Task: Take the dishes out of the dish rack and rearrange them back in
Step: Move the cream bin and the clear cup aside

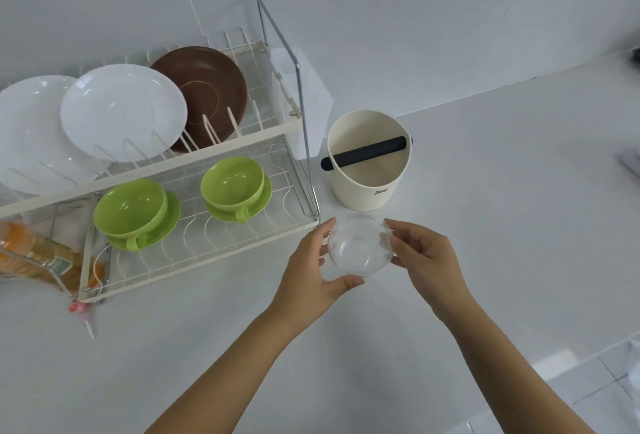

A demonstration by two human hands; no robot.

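A white countertop (485,212) fills the view, and the two-tier dish rack (194,226) stands at nine to ten o'clock. Its upper tier holds two white plates (121,111) and a brown plate (211,87) on edge; its lower tier carries two green cups on saucers (235,184). A cream canister (367,170) with a black bar across its mouth stands at one o'clock of the hands, just beside the rack. At centre, the left hand (311,271) and right hand (426,260) hold a small clear glass bowl (360,243) between them, fingers curled round its rim, just off the rack's near right corner. An orange packet (38,260) lies at nine o'clock.
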